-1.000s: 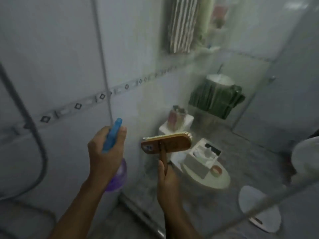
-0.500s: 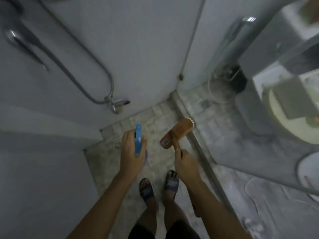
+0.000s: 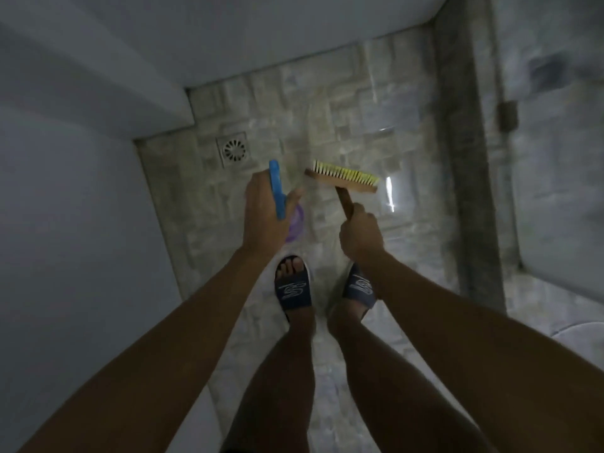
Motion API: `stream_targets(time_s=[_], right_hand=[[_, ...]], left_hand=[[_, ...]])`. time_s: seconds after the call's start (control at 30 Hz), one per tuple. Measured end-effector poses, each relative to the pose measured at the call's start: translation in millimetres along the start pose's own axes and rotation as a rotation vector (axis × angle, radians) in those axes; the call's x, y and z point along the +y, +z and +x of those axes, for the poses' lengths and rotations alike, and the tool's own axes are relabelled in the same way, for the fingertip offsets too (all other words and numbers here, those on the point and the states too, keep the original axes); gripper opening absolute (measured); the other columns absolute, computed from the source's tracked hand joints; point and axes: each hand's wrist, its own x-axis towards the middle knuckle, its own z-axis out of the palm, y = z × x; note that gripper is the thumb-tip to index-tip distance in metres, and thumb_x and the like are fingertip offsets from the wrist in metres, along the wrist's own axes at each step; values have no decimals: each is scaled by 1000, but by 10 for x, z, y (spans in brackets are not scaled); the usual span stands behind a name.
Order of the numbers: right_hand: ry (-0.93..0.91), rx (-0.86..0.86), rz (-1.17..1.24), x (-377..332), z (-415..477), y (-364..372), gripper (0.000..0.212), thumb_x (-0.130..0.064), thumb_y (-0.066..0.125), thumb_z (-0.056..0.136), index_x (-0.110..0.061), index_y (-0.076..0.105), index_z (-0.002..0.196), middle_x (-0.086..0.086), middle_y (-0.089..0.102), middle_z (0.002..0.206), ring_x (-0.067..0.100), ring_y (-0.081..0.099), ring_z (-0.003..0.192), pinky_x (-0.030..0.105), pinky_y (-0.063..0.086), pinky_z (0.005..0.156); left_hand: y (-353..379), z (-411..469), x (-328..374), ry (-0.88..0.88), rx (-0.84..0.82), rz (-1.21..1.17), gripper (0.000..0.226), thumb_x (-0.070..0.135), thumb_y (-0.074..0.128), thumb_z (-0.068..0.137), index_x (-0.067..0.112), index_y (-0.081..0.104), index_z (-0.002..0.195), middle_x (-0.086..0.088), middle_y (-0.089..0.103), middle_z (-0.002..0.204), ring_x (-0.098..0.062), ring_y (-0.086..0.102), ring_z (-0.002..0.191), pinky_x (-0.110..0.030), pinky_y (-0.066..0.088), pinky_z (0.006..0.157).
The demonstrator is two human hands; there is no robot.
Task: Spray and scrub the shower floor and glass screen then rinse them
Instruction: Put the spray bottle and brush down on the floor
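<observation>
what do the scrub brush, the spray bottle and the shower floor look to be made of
Brown long-handled scrub brush: seemingly wood, matt brown block and handle; yellow bristles probably synthetic. Blue-topped spray bottle: likely plastic, opaque blue trigger head, translucent purple body. Grey-beige patchwork shower floor: stone or stone-look tile, uneven blocks, wet-looking glints.

Blue-topped purple spray bottle (image 3: 280, 204) and yellow-bristled wooden brush (image 3: 343, 181) above wet stone floor (image 3: 343, 103).

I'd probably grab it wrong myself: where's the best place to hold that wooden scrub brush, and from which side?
By the wooden handle, gripped from its free end opposite the head, as the right hand does. The scrub brush is T-shaped: its yellow bristles run along one side of the crosswise head, so a hand on the stem stays clear of them and can aim them at the shower floor.
</observation>
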Motion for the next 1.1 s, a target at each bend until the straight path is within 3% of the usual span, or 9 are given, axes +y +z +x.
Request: stream_targets(time_s=[0.1,0.23,0.33,0.47,0.63,0.77,0.9,1.0,1.1], right_hand=[[-53,45,-22,17,566,411,38,-10,47,99,-8,42,137,19,53,118,34,59,104,37,48,82],[-90,98,-58,20,1121,722,47,-6,48,98,-14,38,143,19,49,120,33,55,107,42,52,91],[-122,120,-76,34,1397,918,58,-1,49,96,-18,31,148,19,47,120,32,53,106,47,52,92],[-137,106,-37,83,1537,1115,65,3,50,93,-19,27,150,18,45,122,31,50,109,49,51,94],[-68,-4,-10,113,1534,1224,81,2,53,91,-23,12,156,18,43,136,35,48,122,53,47,102],[0,-82,7,57,1449,1112,88,-1,54,92,-25,3,159,20,45,138,37,51,122,52,49,100],[-4,-64,62,-232,1191,756,80,1,52,92,-24,13,157,18,48,133,36,53,119,52,52,96],[-128,7,159,-534,756,321,58,-9,51,97,-21,30,150,15,54,116,32,61,103,46,56,89],[-269,112,263,-972,167,-358,40,-10,51,100,-8,48,140,16,61,121,30,61,110,26,47,91]], left_hand=[[323,331,-544,-44,39,-21,42,34,67,93,1,53,114,-11,54,100,-27,54,91,-37,50,80],[590,712,-940,-53,111,-66,45,29,69,93,-5,53,118,-1,47,102,-13,46,90,-6,34,78],[724,883,-1169,-43,135,-94,49,33,69,91,-2,52,122,2,48,103,-10,47,90,-14,39,78],[812,916,-1386,-69,114,-152,50,33,72,88,8,49,126,16,49,99,-1,52,91,-14,44,79],[788,827,-1502,-50,9,-93,58,27,75,87,2,47,131,-4,53,112,-13,54,100,-25,48,85],[609,739,-1544,-73,-116,-6,85,33,85,75,5,40,141,-12,51,130,-24,54,118,-41,52,97],[232,652,-1168,-102,-169,68,99,40,84,75,9,29,151,-11,41,145,-23,43,132,-32,42,103],[-196,604,-575,-29,-145,108,77,40,69,91,6,34,150,-14,44,144,-26,43,132,-39,41,109],[-820,586,267,89,-104,170,56,38,58,98,8,44,144,-12,48,138,-26,48,126,-45,45,106]])
